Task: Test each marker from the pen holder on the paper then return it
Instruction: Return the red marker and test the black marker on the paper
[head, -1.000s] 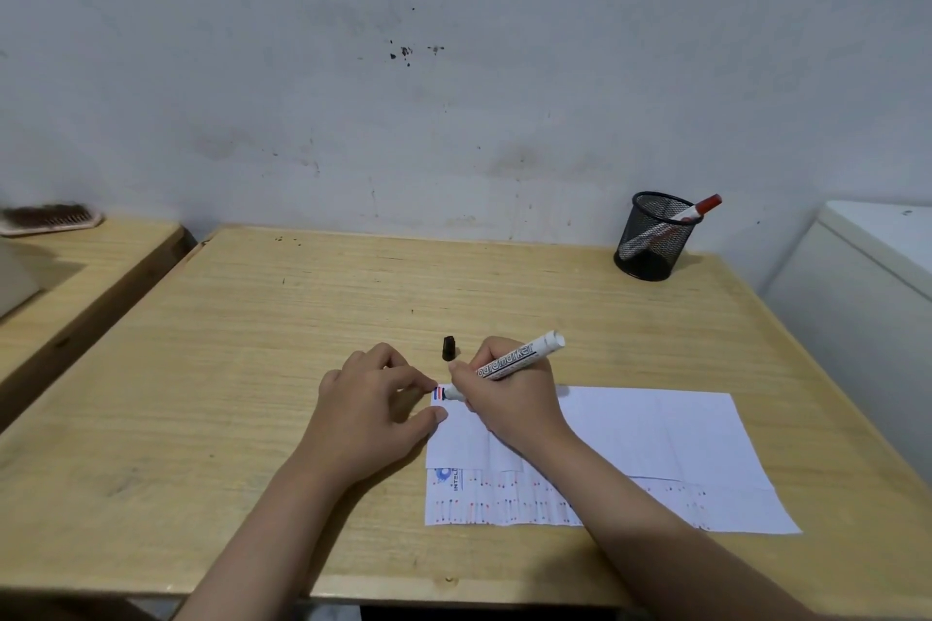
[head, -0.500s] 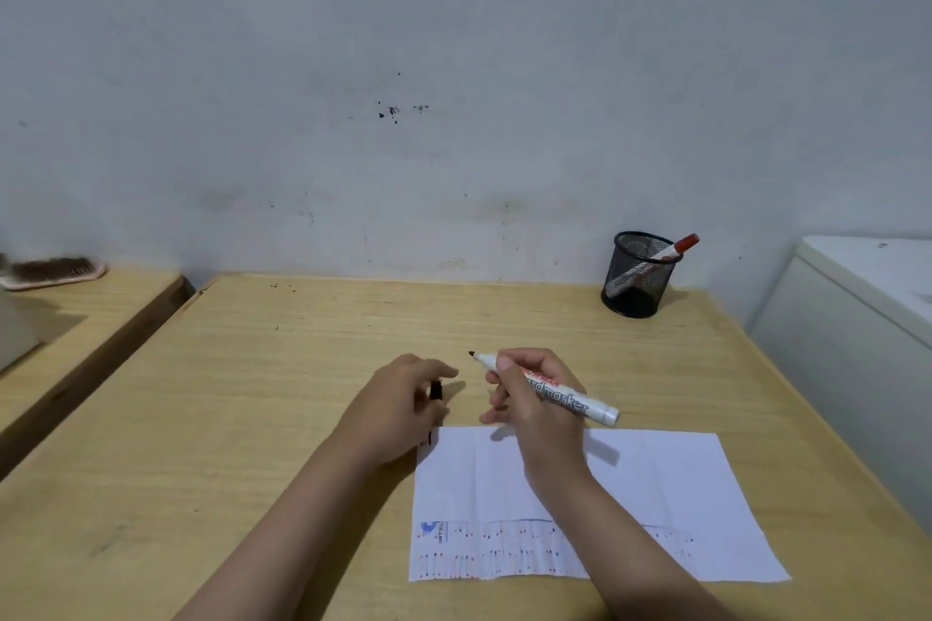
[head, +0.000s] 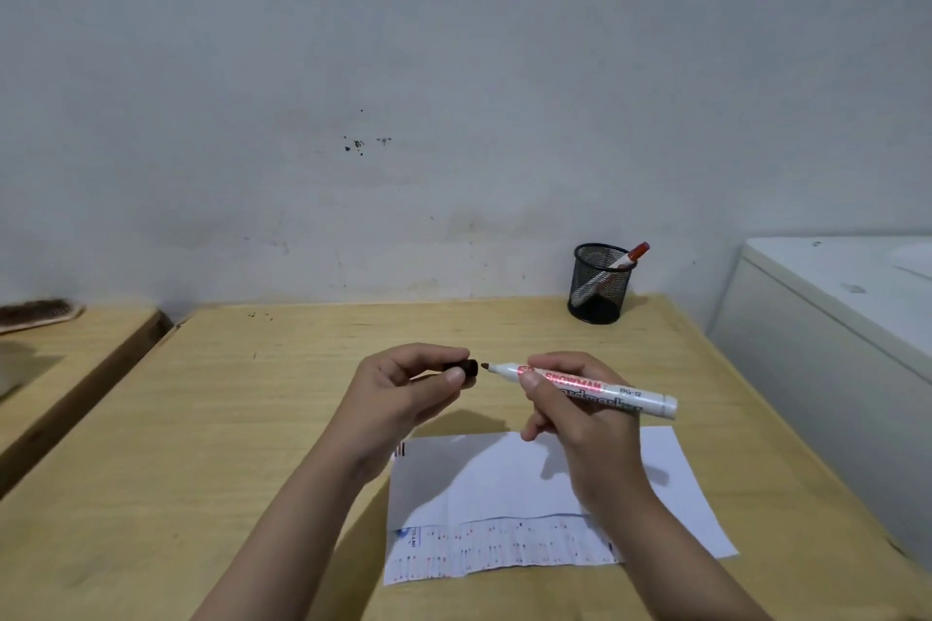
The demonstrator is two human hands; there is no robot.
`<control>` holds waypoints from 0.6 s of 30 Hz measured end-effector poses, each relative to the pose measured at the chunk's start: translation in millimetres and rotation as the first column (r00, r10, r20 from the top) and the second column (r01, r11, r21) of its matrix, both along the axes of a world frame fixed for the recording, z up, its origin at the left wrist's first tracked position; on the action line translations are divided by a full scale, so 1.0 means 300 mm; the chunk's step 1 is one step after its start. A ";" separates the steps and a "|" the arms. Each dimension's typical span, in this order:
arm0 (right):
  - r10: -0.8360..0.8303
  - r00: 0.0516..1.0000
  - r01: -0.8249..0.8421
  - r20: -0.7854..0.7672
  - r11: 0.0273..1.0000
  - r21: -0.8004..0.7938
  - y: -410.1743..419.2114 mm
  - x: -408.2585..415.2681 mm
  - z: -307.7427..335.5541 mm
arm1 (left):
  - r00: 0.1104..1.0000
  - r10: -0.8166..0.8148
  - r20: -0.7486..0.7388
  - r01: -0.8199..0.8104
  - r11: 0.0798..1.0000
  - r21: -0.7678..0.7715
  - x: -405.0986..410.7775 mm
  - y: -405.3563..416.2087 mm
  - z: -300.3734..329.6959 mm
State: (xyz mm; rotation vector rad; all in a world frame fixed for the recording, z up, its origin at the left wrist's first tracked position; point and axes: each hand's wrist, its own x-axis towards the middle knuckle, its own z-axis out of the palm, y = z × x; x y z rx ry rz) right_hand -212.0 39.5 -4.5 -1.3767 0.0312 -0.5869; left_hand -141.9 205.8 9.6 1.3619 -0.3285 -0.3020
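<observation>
My right hand (head: 575, 424) grips a white marker (head: 605, 391) with red and black lettering, held level above the table, its dark tip pointing left. My left hand (head: 398, 393) pinches the marker's black cap (head: 466, 368) between thumb and fingers, its open end a small gap from the tip. Below both hands lies the white paper (head: 509, 484) with a few short strokes at its top left corner and a printed strip along its near edge. The black mesh pen holder (head: 597, 287) stands at the table's back right with a red-capped marker (head: 633, 255) leaning in it.
The wooden table (head: 252, 419) meets a grey wall at the back. A white cabinet (head: 832, 318) stands close on the right. A second wooden surface (head: 65, 358) on the left carries a brush (head: 35, 313).
My right hand lifted the marker off the paper and turned it level. My left hand picked the black cap off the table and brought it up to the tip.
</observation>
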 end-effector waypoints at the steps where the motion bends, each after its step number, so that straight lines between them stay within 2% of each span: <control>1: -0.001 1.000 0.001 0.002 1.000 -0.006 0.000 -0.008 0.005 | 1.000 -0.008 0.000 0.008 1.000 -0.018 -0.008 -0.004 0.006; 11: 0.106 0.993 -0.098 0.046 0.983 -0.152 0.004 -0.080 0.068 | 0.987 -0.068 0.145 0.062 0.997 0.041 -0.092 -0.006 0.049; 18: 0.191 0.977 -0.175 0.095 0.972 -0.157 0.010 -0.104 0.109 | 0.954 -0.052 0.294 0.077 0.994 -0.077 -0.116 0.015 0.077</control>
